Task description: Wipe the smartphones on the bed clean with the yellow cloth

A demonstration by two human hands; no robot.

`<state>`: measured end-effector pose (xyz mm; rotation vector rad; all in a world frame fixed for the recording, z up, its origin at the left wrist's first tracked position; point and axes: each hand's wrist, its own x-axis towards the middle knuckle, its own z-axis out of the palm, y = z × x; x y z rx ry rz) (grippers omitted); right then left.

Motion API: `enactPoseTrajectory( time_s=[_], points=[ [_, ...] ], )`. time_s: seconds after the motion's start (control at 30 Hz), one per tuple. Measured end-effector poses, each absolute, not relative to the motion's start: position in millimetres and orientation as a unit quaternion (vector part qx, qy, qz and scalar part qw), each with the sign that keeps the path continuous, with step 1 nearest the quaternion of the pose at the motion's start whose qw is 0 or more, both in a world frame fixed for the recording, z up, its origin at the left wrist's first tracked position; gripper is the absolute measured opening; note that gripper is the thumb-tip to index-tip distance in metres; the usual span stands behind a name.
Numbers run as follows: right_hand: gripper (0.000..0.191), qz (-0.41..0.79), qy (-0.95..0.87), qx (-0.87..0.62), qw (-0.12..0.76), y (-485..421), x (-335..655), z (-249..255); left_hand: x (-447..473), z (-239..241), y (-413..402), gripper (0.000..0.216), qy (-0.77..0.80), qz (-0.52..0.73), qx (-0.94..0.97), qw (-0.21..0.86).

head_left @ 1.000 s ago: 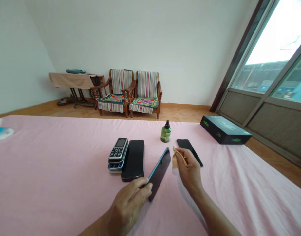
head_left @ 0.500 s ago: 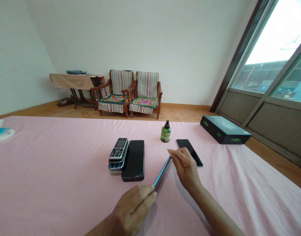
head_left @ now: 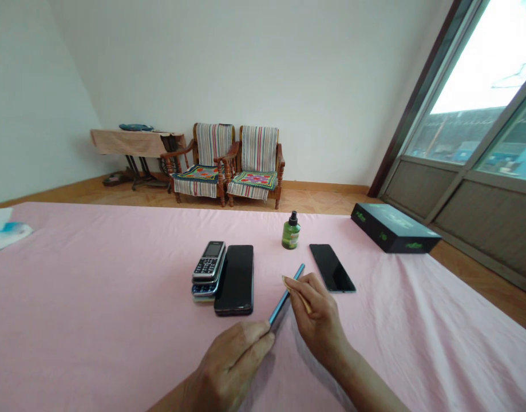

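Phone (head_left: pixel 287 293), blue-edged, gripped on edge by left hand (head_left: pixel 232 366) fingers; right hand (head_left: pixel 320 323) fingers pinch tan cloth (head_left: pixel 304 302) against it, above pink bench (head_left: pixel 95 286).

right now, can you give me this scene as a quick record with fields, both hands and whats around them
surface: pink tablecloth
left: left hand grips the near end of the blue-edged phone, which is tipped up on its edge
right: right hand pinches a tan cloth against that phone
left of it: keypad phone stack beside a black smartphone
beyond: green spray bottle, second black phone lying flat, dark box
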<state>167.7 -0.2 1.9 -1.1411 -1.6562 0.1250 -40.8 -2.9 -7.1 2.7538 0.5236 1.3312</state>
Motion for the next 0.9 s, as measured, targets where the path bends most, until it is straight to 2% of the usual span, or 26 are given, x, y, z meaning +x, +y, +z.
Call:
enactPoseTrajectory(
  time_s=[0.33,0.6,0.73,0.9],
  points=[
    [0.029,0.087,-0.707,-0.473,0.519,-8.3,160.6,5.0,-41.6,-7.1,-2.0,0.026,0.167,0.427,0.888,0.029],
    [0.022,0.09,-0.565,-0.554,0.605,6.2,179.7,12.5,-40.7,-0.7,-4.0,0.026,0.155,0.43,0.889,0.022],
    [0.026,0.121,-0.533,-0.598,0.586,21.4,194.7,9.2,-40.0,0.3,-4.5,0.026,0.154,0.432,0.889,0.016],
    [0.026,0.105,-0.561,-0.593,0.568,32.4,206.1,2.7,-40.6,2.4,-3.5,0.025,0.156,0.421,0.894,-0.001]
  ],
)
